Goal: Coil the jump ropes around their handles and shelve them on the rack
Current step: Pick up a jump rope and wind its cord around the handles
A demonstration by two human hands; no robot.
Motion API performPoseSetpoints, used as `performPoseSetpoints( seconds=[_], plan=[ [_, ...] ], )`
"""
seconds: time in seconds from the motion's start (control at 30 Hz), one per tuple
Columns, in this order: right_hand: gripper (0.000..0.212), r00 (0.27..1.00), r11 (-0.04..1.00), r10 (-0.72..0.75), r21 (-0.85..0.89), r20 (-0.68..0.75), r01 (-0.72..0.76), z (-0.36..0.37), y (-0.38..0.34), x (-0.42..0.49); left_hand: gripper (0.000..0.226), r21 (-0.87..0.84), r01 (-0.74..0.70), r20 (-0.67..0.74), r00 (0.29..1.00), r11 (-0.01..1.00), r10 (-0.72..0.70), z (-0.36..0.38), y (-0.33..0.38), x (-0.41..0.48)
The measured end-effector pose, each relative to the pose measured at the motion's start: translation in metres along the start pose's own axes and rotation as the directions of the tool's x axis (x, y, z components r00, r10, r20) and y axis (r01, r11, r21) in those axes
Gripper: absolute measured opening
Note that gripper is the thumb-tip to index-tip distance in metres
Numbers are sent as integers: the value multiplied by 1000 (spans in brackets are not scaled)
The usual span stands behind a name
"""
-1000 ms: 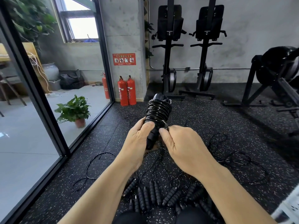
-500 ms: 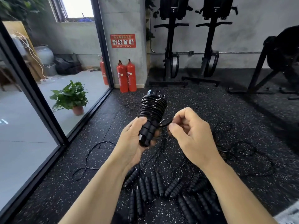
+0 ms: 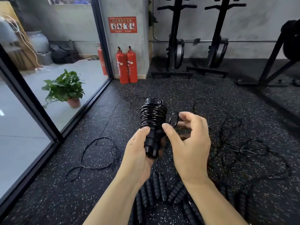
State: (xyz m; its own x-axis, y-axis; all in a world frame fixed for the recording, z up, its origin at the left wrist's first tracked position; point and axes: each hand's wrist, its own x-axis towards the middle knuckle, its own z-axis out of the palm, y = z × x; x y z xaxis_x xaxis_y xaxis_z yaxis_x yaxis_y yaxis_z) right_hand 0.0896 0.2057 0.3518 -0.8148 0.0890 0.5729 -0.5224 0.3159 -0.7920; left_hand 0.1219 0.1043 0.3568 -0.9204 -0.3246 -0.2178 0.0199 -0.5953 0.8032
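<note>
My left hand [image 3: 138, 151] grips the lower end of a pair of black jump rope handles, held upright in front of me. Black rope is wound in tight turns around the upper part of this coiled jump rope [image 3: 152, 116]. Just right of the coil, my right hand [image 3: 188, 140] has its fingers curled and pinches a small loop of the rope's loose end [image 3: 174, 118]. Several more black handles [image 3: 159, 190] lie side by side on the floor below my arms. Their loose ropes [image 3: 240, 148] spread in tangles to the right. No rack is in view.
Another loose rope [image 3: 97, 153] loops on the speckled rubber floor at the left. A glass partition with a black frame [image 3: 30, 101] runs along the left, a potted plant [image 3: 65, 88] behind it. Red fire extinguishers [image 3: 126, 65] and black exercise machines [image 3: 175, 46] stand at the far wall.
My right hand has come off the handles and moved to the right and up, drawing out a small loop of rope. The view has tipped downward. My left hand keeps its grip.
</note>
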Motion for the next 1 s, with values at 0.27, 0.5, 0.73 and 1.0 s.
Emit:
performPoseSetpoints(
  seconds=[0.27,0.5,0.73,1.0],
  plan=[
    [23,949,974,-223,16,223,225,2,16,2,21,97,-21,-27,999,995,23,-10,-7,14],
    [16,882,952,-280,-10,378,307,-9,20,5,35,268,-166,70,986,949,153,-14,-6,11],
    [6,914,916,-360,-118,187,385,-7,11,0,12,288,-186,188,973,939,135,-13,-3,5],
    [6,907,933,-304,-101,291,345,-16,1,2,34,368,-297,322,930,881,178,-19,-1,2]
  ],
)
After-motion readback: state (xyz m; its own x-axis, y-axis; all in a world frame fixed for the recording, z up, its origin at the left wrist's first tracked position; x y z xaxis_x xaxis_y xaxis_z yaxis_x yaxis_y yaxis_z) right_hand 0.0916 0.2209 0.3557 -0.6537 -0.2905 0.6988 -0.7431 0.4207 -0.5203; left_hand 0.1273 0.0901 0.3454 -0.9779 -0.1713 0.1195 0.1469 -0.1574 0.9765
